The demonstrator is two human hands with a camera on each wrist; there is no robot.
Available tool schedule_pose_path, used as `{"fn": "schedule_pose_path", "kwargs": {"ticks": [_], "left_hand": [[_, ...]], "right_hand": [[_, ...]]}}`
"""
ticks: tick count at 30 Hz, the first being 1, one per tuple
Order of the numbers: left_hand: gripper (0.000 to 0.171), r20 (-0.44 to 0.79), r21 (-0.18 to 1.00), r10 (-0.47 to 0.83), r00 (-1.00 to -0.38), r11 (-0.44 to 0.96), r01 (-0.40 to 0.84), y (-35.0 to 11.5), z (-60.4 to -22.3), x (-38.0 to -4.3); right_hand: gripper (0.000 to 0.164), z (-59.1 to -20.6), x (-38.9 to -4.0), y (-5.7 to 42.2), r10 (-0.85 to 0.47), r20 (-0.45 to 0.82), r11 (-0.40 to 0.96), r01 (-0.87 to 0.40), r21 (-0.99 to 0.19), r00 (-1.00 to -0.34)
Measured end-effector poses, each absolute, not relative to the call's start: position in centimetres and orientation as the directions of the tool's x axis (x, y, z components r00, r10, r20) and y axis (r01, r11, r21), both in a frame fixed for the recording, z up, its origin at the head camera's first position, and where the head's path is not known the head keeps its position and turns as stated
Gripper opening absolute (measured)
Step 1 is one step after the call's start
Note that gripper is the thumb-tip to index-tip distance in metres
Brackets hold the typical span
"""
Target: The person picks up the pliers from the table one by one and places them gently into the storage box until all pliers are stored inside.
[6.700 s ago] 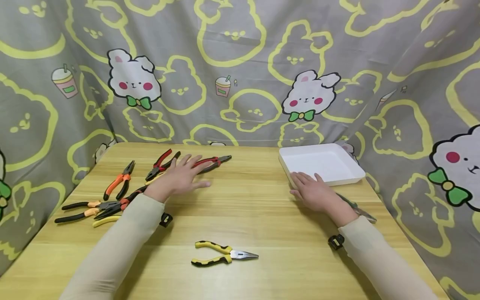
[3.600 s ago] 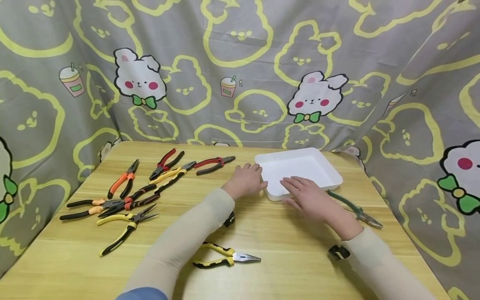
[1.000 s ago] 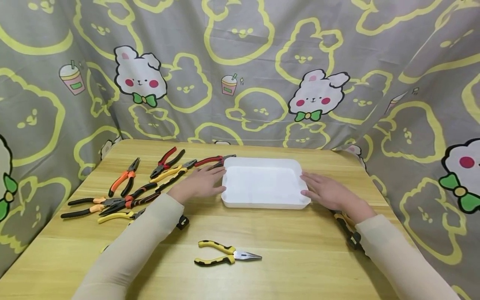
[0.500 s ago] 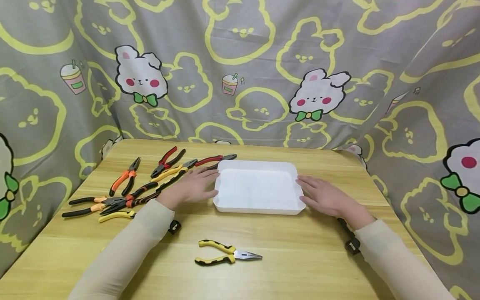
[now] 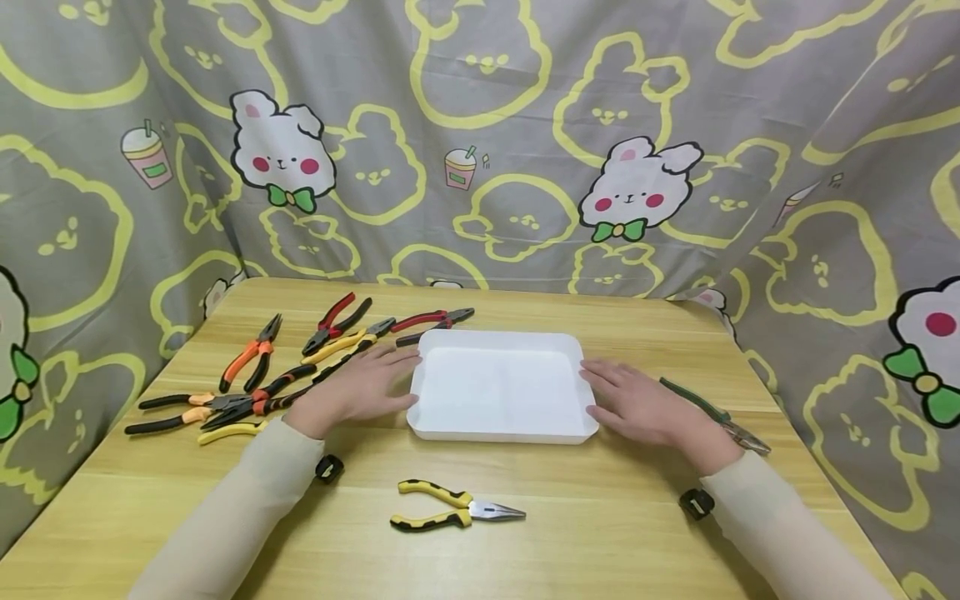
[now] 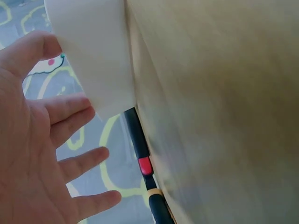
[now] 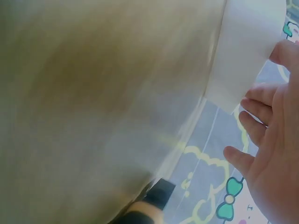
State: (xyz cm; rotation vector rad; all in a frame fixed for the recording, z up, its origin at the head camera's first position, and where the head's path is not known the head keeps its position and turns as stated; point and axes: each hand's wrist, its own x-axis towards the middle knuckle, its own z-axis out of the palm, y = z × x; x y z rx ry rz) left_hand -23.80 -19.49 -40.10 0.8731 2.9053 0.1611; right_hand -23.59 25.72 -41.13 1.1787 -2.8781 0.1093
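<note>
A shallow white rectangular tray [image 5: 502, 436] stands at the middle of the table, with its inside bare. My left hand [image 5: 356, 392] touches the tray's left side with thumb and fingertips, the fingers spread and fairly straight. At the opposite side my right hand [image 5: 647, 407] touches the wall with extended fingers. Both wrist views show the fingertips against the tray's white wall, left hand [image 6: 42, 126] and right hand [image 7: 275, 135] alike. In front of the tray lie yellow-and-black needle-nose pliers [image 5: 456, 506], jaws pointing right.
Several pliers crowd the left side, among them orange-handled pliers [image 5: 251, 354] and red-and-black pliers [image 5: 334, 323]. Another red-handled pair [image 5: 431, 320] lies just behind the tray. Green-handled pliers [image 5: 708, 408] lie beside my right wrist. A patterned curtain [image 5: 495, 150] encloses the wooden table [image 5: 585, 533].
The tray has come from the back right to the middle and nearer to me, between both hands. My left hand has gone over to it and back leftward with it. The front needle-nose pliers stay put.
</note>
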Motion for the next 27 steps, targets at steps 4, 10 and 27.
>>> {"fn": "schedule_pose_path", "kwargs": {"ticks": [4, 10, 27], "left_hand": [[0.072, -0.070, 0.150, 0.535, -0.842, 0.840, 0.521, -20.1, -40.2, -23.1], [0.072, -0.070, 0.165, 0.510, -0.857, 0.853, 0.494, -20.7, -39.9, -21.8], [0.071, -0.093, 0.167, 0.497, -0.863, 0.862, 0.479, -21.2, -39.4, -19.5]], "right_hand": [[0.065, -41.0, -23.1, 25.2, -0.708, 0.048, 0.704, -0.709, -0.030, -0.705], [0.065, -40.9, -22.4, 24.5, -0.717, 0.044, 0.695, -0.718, -0.047, -0.696], [0.063, -40.8, -20.8, 23.5, -0.728, 0.059, 0.685, -0.729, 0.006, -0.684]]}}
